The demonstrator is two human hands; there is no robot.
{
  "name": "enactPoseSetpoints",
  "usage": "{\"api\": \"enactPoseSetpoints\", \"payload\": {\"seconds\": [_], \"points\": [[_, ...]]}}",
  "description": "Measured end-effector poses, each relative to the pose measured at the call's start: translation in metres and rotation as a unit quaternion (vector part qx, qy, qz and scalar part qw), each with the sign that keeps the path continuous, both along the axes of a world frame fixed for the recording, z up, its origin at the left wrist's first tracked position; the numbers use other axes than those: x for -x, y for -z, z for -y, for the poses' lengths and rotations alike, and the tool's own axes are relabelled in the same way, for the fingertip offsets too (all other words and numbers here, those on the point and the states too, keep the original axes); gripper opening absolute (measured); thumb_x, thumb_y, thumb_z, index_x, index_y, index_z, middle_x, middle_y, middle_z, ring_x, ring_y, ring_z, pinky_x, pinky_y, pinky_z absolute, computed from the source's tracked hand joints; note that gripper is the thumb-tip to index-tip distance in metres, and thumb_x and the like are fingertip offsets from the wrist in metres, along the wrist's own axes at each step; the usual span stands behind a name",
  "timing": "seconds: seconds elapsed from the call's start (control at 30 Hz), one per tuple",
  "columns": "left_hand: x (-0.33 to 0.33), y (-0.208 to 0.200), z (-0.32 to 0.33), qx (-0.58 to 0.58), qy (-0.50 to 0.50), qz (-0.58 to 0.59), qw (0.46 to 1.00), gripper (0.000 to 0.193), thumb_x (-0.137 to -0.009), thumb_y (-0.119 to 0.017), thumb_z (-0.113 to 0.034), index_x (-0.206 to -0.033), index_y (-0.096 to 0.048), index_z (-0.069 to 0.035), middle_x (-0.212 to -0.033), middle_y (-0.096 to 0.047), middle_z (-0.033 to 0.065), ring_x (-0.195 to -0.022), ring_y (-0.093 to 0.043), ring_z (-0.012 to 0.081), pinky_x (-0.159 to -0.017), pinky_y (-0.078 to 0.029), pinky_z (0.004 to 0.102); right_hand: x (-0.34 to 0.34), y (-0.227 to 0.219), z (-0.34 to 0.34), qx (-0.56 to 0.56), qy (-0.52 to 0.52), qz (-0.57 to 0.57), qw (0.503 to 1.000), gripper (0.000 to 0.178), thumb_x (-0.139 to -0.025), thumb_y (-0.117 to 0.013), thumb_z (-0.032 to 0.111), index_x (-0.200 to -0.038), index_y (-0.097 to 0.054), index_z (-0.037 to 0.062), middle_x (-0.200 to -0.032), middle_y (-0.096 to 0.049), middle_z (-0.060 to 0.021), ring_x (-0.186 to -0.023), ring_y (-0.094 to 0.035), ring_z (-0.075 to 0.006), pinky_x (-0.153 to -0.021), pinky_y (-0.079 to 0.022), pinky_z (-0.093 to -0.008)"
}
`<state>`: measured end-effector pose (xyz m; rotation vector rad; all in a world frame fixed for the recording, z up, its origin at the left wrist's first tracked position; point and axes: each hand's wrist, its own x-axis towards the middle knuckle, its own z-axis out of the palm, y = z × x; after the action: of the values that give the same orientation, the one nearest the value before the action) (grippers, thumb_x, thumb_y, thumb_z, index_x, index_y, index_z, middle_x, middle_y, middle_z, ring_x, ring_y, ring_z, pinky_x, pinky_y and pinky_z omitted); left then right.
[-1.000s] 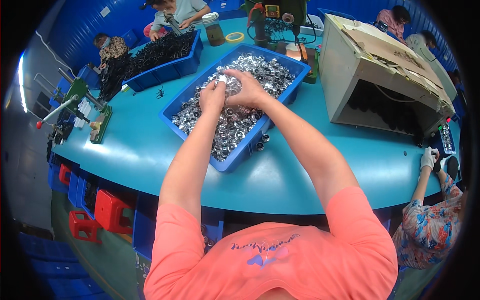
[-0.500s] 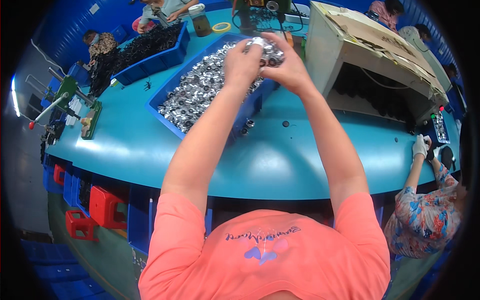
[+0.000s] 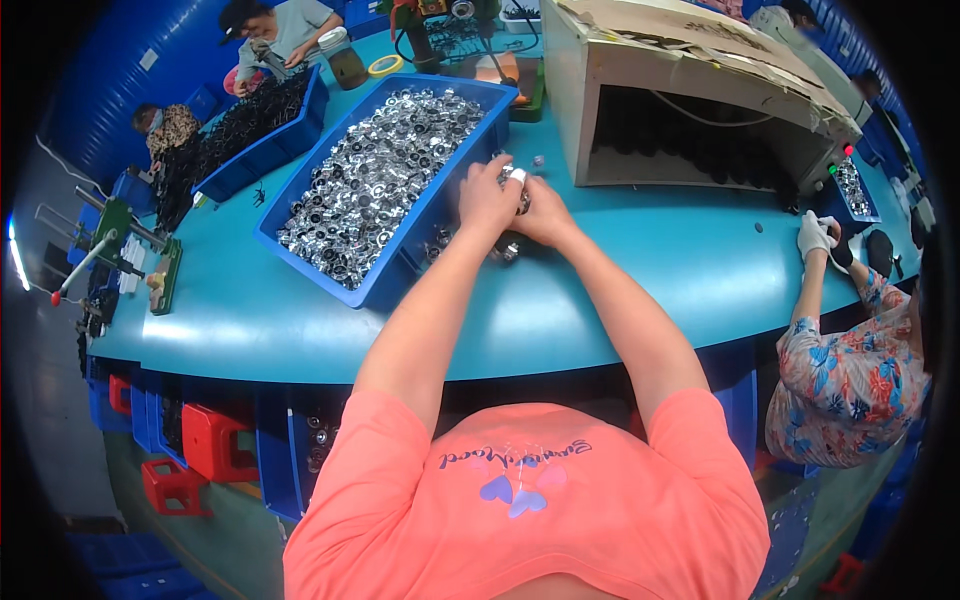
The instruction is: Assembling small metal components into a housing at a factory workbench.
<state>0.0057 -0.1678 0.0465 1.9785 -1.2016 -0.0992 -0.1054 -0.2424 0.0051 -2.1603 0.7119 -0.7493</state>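
Note:
My left hand [image 3: 487, 200] and my right hand [image 3: 546, 213] are together low over the table, just right of the blue bin [image 3: 375, 290]. Both curl round a small cluster of shiny silver metal parts [image 3: 523, 203], which the fingers partly hide. White material covers a fingertip of my left hand. Heaped in the bin are many small round silver parts [image 3: 375, 185] with dark centres. A few loose silver parts [image 3: 509, 248] lie on the teal table beneath my hands, against the bin's side.
A worn pale box-shaped housing [image 3: 690, 110] with a dark opening stands at the right. Behind the bin is a bench machine [image 3: 425, 45]. Another blue bin [image 3: 265, 140] holds black parts at the far left. A green hand press [image 3: 125, 245] stands left; a gloved co-worker [image 3: 845, 370] sits right.
My hands have come down from above the bin's far end to the table at its right side, keeping metal parts between them. The view has shifted to the right.

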Motion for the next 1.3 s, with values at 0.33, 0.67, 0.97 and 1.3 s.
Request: {"api": "enactPoseSetpoints", "payload": {"seconds": [0.33, 0.67, 0.97, 1.3], "points": [[0.014, 0.005, -0.031, -0.076, 0.023, 0.129, 0.988, 0.054, -0.093, -0.057, -0.025, -0.146, -0.050, -0.032, -0.153, -0.035, 0.0214, -0.129, -0.046, 0.0446, -0.099, -0.051, 0.0514, 0.034, -0.012, -0.003, 0.151, 0.042, -0.170, 0.973, 0.078, -0.071, -0.080, 0.036, -0.144, -0.052, 0.0342, -0.155, -0.041, -0.0136, -0.127, -0.050, -0.0458, -0.106, -0.043, -0.0546], [0.041, -0.022, -0.114, -0.061, 0.113, 0.193, 0.973, 0.059, -0.088, -0.068, -0.035, -0.144, -0.051, -0.029, -0.152, -0.038, 0.0197, -0.133, -0.042, 0.0431, -0.096, -0.052, 0.0549, 0.069, -0.023, 0.001, 0.184, 0.034, -0.067, 0.980, 0.057, -0.076, -0.067, 0.010, -0.132, -0.062, 0.0150, -0.137, -0.056, -0.0160, -0.122, -0.054, -0.0378, -0.106, -0.044, -0.0462], [0.047, 0.003, -0.129, -0.094, 0.136, 0.300, 0.939, 0.068, -0.080, -0.079, -0.025, -0.142, -0.052, -0.029, -0.159, -0.032, 0.0103, -0.140, -0.033, 0.0478, -0.085, -0.061, 0.0470, 0.011, -0.034, 0.025, 0.229, 0.045, -0.067, 0.970, 0.040, -0.077, -0.068, 0.010, -0.117, -0.070, 0.0107, -0.128, -0.060, -0.0153, -0.117, -0.056, -0.0369, -0.106, -0.044, -0.0437], [0.018, -0.001, -0.156, -0.040, 0.229, 0.229, 0.945, 0.070, -0.077, -0.058, 0.013, -0.133, -0.062, -0.029, -0.160, -0.032, 0.0048, -0.145, -0.030, 0.0369, -0.085, -0.062, 0.0378, -0.084, -0.010, 0.125, 0.222, 0.131, -0.283, 0.924, 0.048, -0.084, -0.069, 0.019, -0.128, -0.059, 0.0047, -0.131, -0.050, -0.0283, -0.120, -0.052, -0.0465, -0.103, -0.044, -0.0522]]}}
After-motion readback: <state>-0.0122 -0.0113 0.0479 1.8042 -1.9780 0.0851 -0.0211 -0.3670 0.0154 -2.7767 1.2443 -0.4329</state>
